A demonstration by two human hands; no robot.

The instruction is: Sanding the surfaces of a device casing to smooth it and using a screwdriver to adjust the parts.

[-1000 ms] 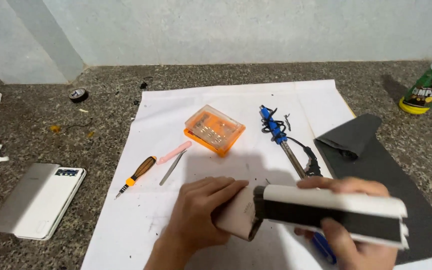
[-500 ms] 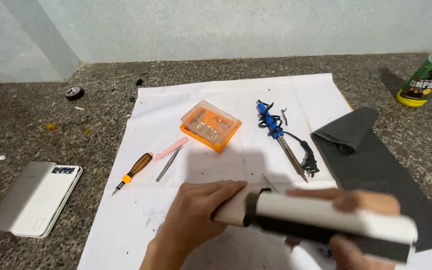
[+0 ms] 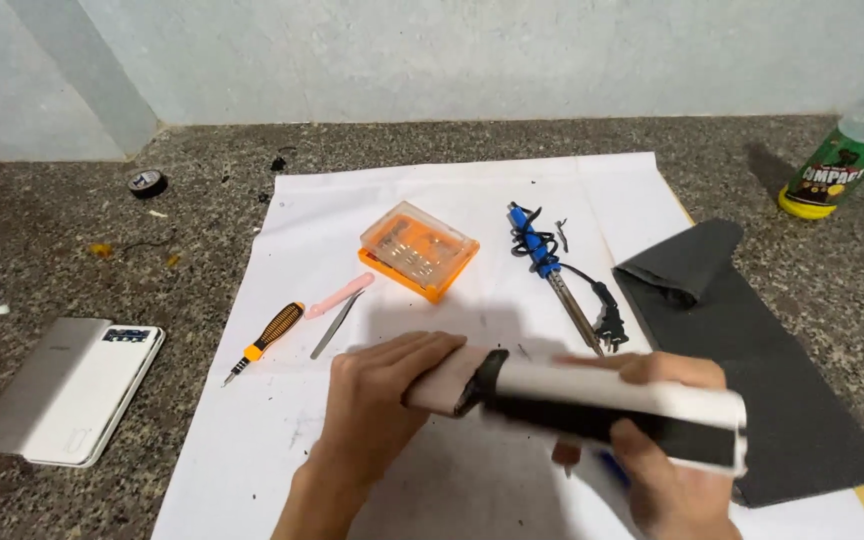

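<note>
**Both hands on a white-and-black device above the paper sheet**

We record our left hand [image 3: 382, 395] closed over the beige end of a long white-and-black device [image 3: 602, 405], fingers wrapped across its top. Our right hand [image 3: 667, 455] grips the other end from below, thumb on the dark side face. The device is held level above the white paper sheet [image 3: 452, 200], clear of it.

Laid on the sheet: an orange bit case [image 3: 418, 250] with a clear lid; just left of it, pink-handled tweezers [image 3: 337, 308]; further left, an orange-and-black screwdriver [image 3: 264, 341]; right of the case, a blue-handled soldering iron [image 3: 544, 262] with its black plug.

On the speckled stone surface [image 3: 202, 180]: a grey cloth [image 3: 752, 330] overlapping the sheet's right edge, a green spray bottle [image 3: 847, 160] far right, a white power bank [image 3: 67, 390] at left, a black tape roll [image 3: 146, 182] near the wall.
</note>
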